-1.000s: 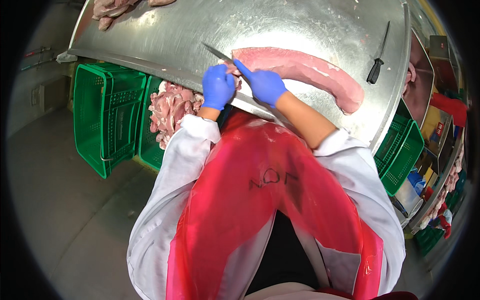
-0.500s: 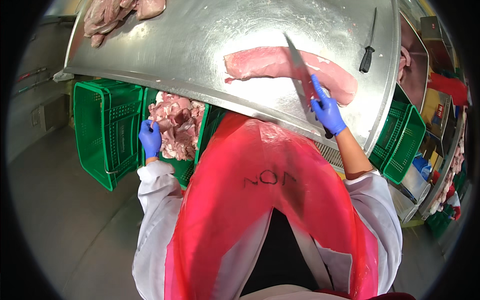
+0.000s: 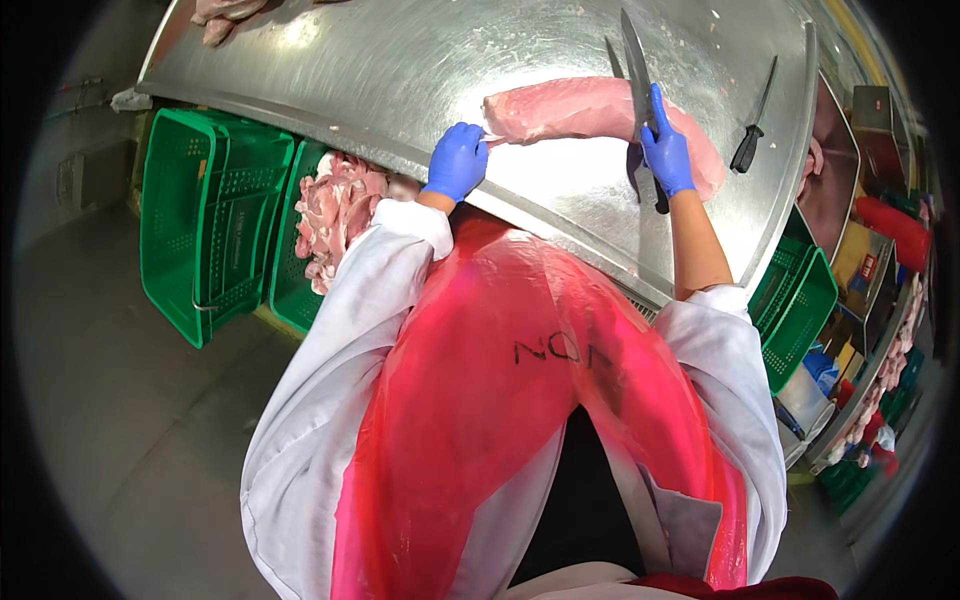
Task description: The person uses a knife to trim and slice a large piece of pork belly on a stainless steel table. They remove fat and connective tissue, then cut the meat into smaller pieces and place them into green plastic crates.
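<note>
A long pink pork loin (image 3: pixel 565 110) lies across the metal table in front of me. My left hand (image 3: pixel 457 162), in a blue glove, is closed at the loin's left end, pinching a thin flap of meat (image 3: pixel 493 141) that hangs off it. In my right hand (image 3: pixel 669 156), also gloved in blue, is a long-bladed knife (image 3: pixel 635 62). Its blade points away from me and passes over the right part of the loin, with the index finger stretched along it. Whether the blade touches the meat I cannot tell.
A second knife (image 3: pixel 749 144) with a black handle lies at the table's (image 3: pixel 400 90) right. More meat (image 3: pixel 218 28) sits far left. Below the left edge stand a green crate (image 3: pixel 170 230) and another holding meat trimmings (image 3: pixel 338 205). Another green crate (image 3: pixel 803 320) is at right.
My left hand has moved from the trimmings crate up to the loin's left end and taken hold of the flap. My right hand has turned the knife to point straighter away from me.
</note>
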A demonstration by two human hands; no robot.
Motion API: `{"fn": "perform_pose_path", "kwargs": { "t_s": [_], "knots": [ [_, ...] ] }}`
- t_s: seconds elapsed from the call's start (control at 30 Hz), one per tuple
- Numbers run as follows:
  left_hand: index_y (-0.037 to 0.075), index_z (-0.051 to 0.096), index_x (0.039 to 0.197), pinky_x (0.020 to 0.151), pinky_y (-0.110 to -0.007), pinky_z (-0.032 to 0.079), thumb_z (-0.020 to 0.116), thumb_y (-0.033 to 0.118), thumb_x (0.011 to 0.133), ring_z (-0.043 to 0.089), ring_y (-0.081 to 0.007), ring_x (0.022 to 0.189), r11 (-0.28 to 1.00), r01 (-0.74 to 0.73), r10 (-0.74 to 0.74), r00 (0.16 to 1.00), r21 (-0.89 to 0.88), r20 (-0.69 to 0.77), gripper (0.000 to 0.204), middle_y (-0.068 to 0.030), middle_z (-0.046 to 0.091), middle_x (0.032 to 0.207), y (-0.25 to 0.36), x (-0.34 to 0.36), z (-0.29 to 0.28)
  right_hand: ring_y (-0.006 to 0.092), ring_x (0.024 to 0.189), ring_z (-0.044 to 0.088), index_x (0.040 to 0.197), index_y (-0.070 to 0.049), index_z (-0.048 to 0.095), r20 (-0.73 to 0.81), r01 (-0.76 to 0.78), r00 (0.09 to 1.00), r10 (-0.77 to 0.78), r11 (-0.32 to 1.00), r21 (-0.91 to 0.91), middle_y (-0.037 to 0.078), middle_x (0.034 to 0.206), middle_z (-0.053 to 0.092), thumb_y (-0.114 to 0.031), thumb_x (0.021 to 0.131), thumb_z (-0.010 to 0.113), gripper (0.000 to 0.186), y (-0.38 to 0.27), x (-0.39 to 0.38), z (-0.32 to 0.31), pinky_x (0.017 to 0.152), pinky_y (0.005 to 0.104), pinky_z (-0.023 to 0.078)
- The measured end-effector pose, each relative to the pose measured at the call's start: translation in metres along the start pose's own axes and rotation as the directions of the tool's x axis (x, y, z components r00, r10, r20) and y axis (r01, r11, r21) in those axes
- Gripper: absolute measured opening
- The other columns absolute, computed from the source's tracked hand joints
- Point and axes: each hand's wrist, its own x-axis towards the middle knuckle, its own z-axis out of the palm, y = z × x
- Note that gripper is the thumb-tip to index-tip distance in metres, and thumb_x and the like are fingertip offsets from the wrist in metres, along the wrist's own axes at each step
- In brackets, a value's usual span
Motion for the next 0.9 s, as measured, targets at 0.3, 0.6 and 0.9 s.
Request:
{"fn": "perform_pose_path", "kwargs": {
  "t_s": [0.3, 0.6, 0.9],
  "knots": [
    [0.007, 0.063, 0.102, 0.086, -0.047, 0.050, 0.067, 0.017, 0.081, 0.060, -0.0358, 0.096, 0.999, 0.037, -0.038, 0.999, -0.036, -0.034, 0.023, -0.0152, 0.061, 0.097, 0.004, -0.008, 0.003, 0.0427, 0.081, 0.069, 0.159, -0.027, 0.029, 0.325, 0.222, 0.925, -0.197, 0.974, -0.041, 0.029, 0.096, 0.069, -0.009, 0.095, 0.057, 0.072, -0.156, -0.048, 0.039, 0.073, 0.0476, 0.055],
    [0.005, 0.064, 0.096, 0.078, -0.048, 0.053, 0.063, 0.012, 0.086, 0.064, -0.0402, 0.086, 0.979, 0.129, -0.140, 0.988, -0.156, -0.066, 0.013, -0.0187, 0.065, 0.095, 0.011, -0.013, 0.002, 0.0437, 0.074, 0.068, 0.159, -0.028, 0.029, 0.132, 0.095, 0.986, -0.099, 0.995, 0.040, 0.025, 0.085, 0.069, -0.011, 0.096, 0.057, 0.071, -0.142, -0.028, 0.045, 0.068, 0.0495, 0.053],
    [0.004, 0.067, 0.099, 0.075, -0.046, 0.056, 0.063, 0.014, 0.086, 0.067, -0.0406, 0.083, 0.903, 0.152, -0.199, 0.977, -0.403, -0.077, 0.017, -0.0212, 0.068, 0.095, 0.010, -0.015, -0.006, 0.0400, 0.069, 0.067, 0.161, -0.031, 0.019, 0.495, 0.357, 0.855, -0.155, 0.868, -0.345, 0.021, 0.079, 0.068, -0.010, 0.088, 0.055, 0.085, -0.146, -0.103, 0.039, 0.065, 0.0512, 0.054]
  ]
}}
